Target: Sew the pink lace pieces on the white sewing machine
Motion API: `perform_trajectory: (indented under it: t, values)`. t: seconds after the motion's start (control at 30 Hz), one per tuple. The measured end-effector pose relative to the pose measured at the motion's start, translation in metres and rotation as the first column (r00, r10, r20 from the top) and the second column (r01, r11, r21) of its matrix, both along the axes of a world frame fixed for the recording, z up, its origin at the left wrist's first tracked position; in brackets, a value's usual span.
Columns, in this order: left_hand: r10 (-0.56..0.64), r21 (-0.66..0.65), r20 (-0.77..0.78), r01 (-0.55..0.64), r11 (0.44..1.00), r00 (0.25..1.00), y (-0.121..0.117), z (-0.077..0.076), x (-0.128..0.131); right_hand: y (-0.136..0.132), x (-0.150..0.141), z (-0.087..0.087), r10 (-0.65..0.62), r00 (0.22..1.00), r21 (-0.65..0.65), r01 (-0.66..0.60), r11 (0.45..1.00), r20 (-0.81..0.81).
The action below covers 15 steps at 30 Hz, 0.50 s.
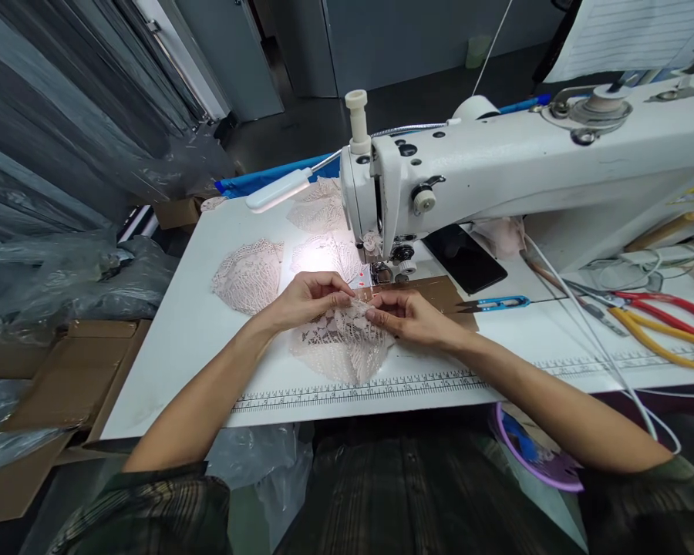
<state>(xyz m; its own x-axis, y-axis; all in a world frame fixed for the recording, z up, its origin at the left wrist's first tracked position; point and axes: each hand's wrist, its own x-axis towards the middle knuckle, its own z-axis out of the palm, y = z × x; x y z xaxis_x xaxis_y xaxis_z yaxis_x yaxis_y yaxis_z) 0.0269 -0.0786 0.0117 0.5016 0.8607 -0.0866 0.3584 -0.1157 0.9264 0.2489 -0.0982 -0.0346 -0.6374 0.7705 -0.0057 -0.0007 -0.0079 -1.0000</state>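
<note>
Both hands pinch the upper edge of a pale pink lace piece (341, 351), just in front of the needle area of a white sewing machine (497, 169). My left hand (312, 301) grips the edge between thumb and fingers. On the other side, my right hand (408, 314) holds the same edge a short way off. The lace hangs below the fingers onto the table, its lower part near the printed ruler. Another lace cup (248, 276) lies to the left of my left hand. More pink lace (327, 253) lies behind my hands under the lamp's light.
A black phone (466, 258), blue thread snips (494, 304) and scissors with red and yellow handles (665, 324) lie at the right. A lamp (278, 190) reaches over the table. Cardboard boxes (69, 378) stand left; a purple-rimmed bin (540, 455) is below the table edge.
</note>
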Motion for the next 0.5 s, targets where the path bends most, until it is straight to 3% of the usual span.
perform_trajectory:
  t: [0.07,0.13,0.2,0.27,0.3,0.33,0.4,0.5]
  values:
    - [-0.008,-0.028,-0.012,0.007,1.000,1.000,0.004,-0.002,0.001,0.000,-0.003,0.000,-0.006,1.000,-0.035,0.007,0.999,0.027]
    - [-0.003,0.057,-0.103,0.009,0.998,0.995,0.010,-0.005,0.005,0.000,-0.006,0.003,-0.045,0.975,0.035,0.038,0.999,0.220]
    - [0.011,0.207,-0.230,0.038,0.978,0.973,0.016,-0.011,0.011,-0.002,-0.007,0.007,-0.206,0.838,0.257,0.082,0.963,0.504]
    - [0.055,0.381,-0.365,0.095,0.920,0.929,0.021,-0.017,0.017,-0.005,-0.006,0.008,-0.412,0.644,0.523,0.021,0.852,0.645]
    - [0.107,0.466,-0.414,0.110,0.878,0.904,0.023,-0.021,0.019,-0.006,-0.005,0.008,-0.475,0.596,0.612,-0.037,0.790,0.648]
    - [0.175,0.541,-0.445,0.108,0.834,0.878,0.024,-0.025,0.022,-0.006,-0.003,0.007,-0.498,0.595,0.671,-0.096,0.735,0.631]
    - [0.290,0.631,-0.469,0.086,0.771,0.834,0.028,-0.033,0.025,-0.007,0.000,0.003,-0.469,0.666,0.741,-0.193,0.644,0.580]
    - [0.268,0.630,-0.521,0.152,0.762,0.811,0.039,-0.042,0.028,-0.006,0.001,-0.004,-0.438,0.729,0.792,-0.232,0.564,0.526]
